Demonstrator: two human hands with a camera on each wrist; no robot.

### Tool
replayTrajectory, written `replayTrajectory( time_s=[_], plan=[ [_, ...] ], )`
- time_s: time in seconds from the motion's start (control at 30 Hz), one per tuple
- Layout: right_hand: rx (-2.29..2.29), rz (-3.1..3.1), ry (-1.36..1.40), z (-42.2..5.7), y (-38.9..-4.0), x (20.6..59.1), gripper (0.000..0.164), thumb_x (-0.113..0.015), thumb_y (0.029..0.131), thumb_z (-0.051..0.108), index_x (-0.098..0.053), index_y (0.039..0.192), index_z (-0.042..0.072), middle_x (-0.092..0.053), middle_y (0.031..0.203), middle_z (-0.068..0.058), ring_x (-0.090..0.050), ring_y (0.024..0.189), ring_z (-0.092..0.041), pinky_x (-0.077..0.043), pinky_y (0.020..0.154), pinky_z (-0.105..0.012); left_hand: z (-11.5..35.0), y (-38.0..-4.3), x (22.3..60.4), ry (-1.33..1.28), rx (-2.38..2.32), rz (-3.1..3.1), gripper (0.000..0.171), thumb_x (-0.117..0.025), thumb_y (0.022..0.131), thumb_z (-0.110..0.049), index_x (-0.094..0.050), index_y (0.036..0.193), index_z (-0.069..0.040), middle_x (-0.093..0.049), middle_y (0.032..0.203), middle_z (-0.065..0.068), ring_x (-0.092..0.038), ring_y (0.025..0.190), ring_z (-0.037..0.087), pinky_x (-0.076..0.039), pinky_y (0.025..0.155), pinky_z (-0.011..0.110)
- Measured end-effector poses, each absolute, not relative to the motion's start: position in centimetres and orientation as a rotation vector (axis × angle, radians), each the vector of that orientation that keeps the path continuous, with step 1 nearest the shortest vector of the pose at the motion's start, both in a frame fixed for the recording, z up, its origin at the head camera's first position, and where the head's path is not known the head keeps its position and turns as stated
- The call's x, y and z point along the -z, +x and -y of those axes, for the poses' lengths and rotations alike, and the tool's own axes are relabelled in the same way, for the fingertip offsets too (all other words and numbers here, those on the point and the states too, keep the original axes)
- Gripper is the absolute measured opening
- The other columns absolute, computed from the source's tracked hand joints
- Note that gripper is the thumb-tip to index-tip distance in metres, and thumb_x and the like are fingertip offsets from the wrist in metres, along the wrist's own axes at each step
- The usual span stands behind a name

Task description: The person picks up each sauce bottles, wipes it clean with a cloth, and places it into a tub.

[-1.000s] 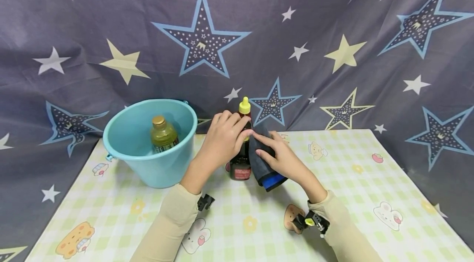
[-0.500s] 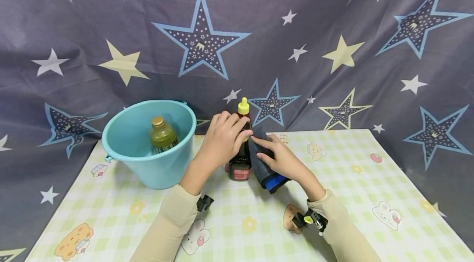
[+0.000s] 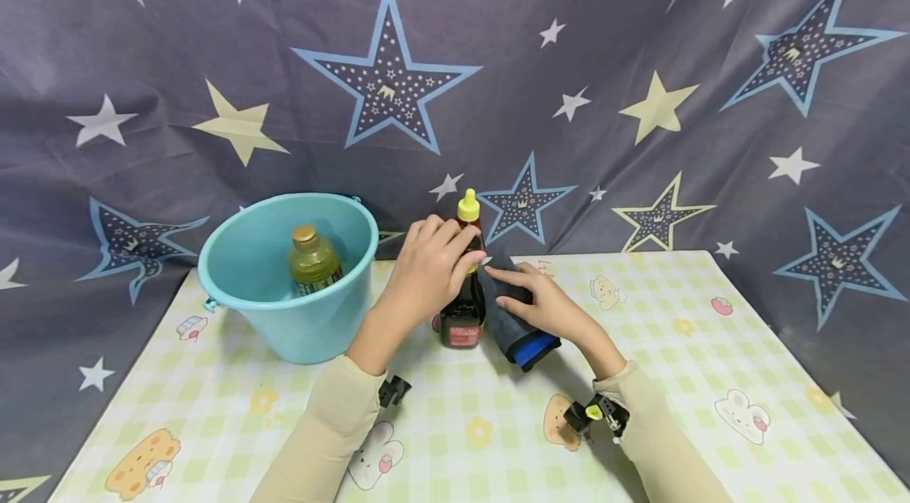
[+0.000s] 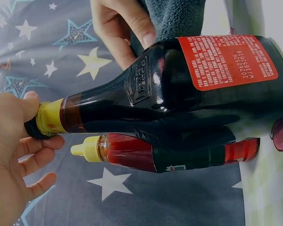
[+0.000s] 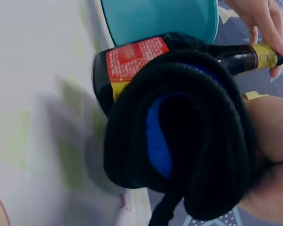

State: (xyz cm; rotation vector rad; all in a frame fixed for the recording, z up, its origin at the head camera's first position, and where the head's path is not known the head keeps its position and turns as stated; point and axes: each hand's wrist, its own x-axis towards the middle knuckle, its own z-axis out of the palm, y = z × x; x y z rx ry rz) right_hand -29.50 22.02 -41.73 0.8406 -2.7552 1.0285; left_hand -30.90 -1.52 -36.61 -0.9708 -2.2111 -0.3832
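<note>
Slightly further right than a second ago, the folded cloth's [image 3: 506, 323] lower end sits just beside an upright dark bottle [image 3: 464, 317]; whether the cloth touches the table [image 3: 441, 408] is hard to tell. It looks soft and light, easiest held round its folded middle. The smooth bottle is probably heavier and slippery, best taken by its neck. Both arms reach forward and inward: the right hand [image 3: 546, 302] grips the cloth, the left hand [image 3: 430, 262] pinches the bottle's cap [image 4: 32, 128].
</note>
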Motion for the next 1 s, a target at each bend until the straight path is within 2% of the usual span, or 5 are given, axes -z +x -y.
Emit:
replayTrajectory(
  time_s=[0.1,0.37,0.67,0.8,1.0],
  plan=[
    [-1.063,2.755,0.863,-22.3,-29.7,42.0,0.049,-0.069,0.097,0.011,-0.058,0.145,0.009,-0.062,0.13,-0.021,-0.061,0.109,-0.028,-0.05,0.088,-0.04,1.5,-31.0,36.7,-0.973,0.384,2.219,0.033,-0.059,0.103,-0.035,-0.07,0.122,-0.01,-0.063,0.102,0.006,-0.052,0.094,0.027,-0.046,0.094,0.047],
    [-1.053,2.827,0.881,-22.4,-29.9,42.9,0.048,-0.068,0.098,0.009,-0.057,0.145,0.006,-0.064,0.12,-0.021,-0.057,0.093,-0.019,-0.046,0.078,-0.031,1.6,-30.9,36.8,-0.967,0.367,2.228,0.032,-0.057,0.104,-0.037,-0.069,0.122,-0.013,-0.064,0.103,0.005,-0.052,0.096,0.026,-0.046,0.093,0.046],
    [-0.953,2.986,0.877,-22.0,-30.2,43.8,0.047,-0.065,0.1,0.011,-0.056,0.145,0.003,-0.064,0.125,-0.021,-0.06,0.097,-0.023,-0.044,0.077,-0.032,2.1,-30.5,35.9,-0.972,0.455,2.354,0.039,-0.053,0.105,-0.036,-0.065,0.136,-0.014,-0.064,0.109,0.005,-0.052,0.105,0.027,-0.044,0.093,0.045],
    [-0.958,2.991,0.863,-22.1,-30.3,43.8,0.048,-0.065,0.1,0.013,-0.055,0.146,0.004,-0.064,0.127,-0.021,-0.06,0.1,-0.023,-0.045,0.078,-0.032,2.3,-30.7,35.7,-1.009,0.482,2.398,0.04,-0.049,0.108,-0.034,-0.06,0.143,-0.017,-0.065,0.118,0.004,-0.051,0.11,0.027,-0.044,0.096,0.046],
    [-0.968,2.98,0.843,-22.3,-30.3,43.5,0.048,-0.066,0.099,0.012,-0.056,0.146,0.006,-0.065,0.126,-0.02,-0.061,0.103,-0.026,-0.047,0.083,-0.036,2.3,-31.0,35.8,-1.058,0.484,2.393,0.037,-0.051,0.106,-0.032,-0.061,0.139,-0.018,-0.066,0.122,0.002,-0.052,0.111,0.027,-0.045,0.096,0.047]
  ],
)
